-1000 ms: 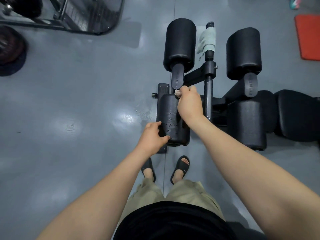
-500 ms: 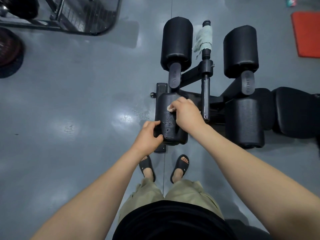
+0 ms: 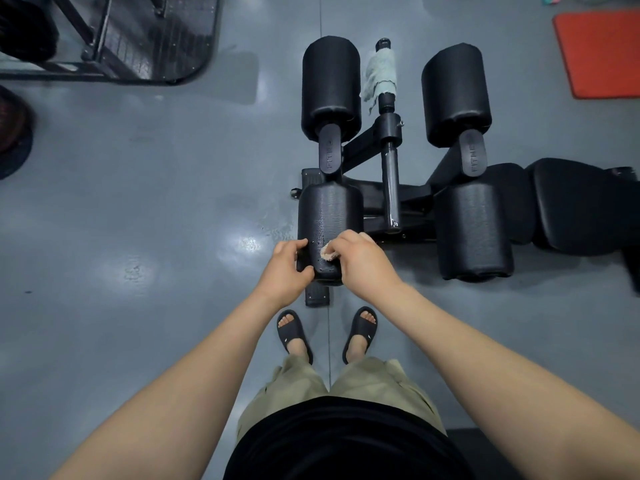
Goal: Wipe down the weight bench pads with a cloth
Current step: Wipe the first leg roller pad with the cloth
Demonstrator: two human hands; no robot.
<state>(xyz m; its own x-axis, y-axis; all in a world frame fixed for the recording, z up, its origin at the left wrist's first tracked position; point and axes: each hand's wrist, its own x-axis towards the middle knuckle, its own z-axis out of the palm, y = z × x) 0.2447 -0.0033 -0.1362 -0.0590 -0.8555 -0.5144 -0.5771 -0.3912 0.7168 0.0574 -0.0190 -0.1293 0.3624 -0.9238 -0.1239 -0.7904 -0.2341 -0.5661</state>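
Head view, looking straight down. L hand (image 3: pixel 285 268) grips the left side of the near-L roller pad (image 3: pixel 329 213) at its near end, thumb on top, fingers curled round the edge. R hand (image 3: pixel 363 263) pinches a small beige cloth (image 3: pixel 327 253), bunched into a wad w/ only a bit showing past the fingertips, and presses it onto the top of the same pad near its near end, just beside the L thumb. Pad surface shows small wet specks.

Bench has 3 more black rollers: far-L roller (image 3: pixel 329 84), far-R roller (image 3: pixel 455 95), near-R roller (image 3: pixel 474 230), all apart from both hands. Seat pad (image 3: pixel 581 206) runs off to the right. Centre post (image 3: pixel 389 188) sits btwn the L and R rollers; a grey-green rag (image 3: pixel 381 76) is wrapped round its far end.

Grey floor (image 3: pixel 138 220) w/ glossy patches. Black sandals (image 3: pixel 294 336) just behind the bench foot. Red mat (image 3: pixel 602 53) top right, metal rack (image 3: pixel 138 39) top left.
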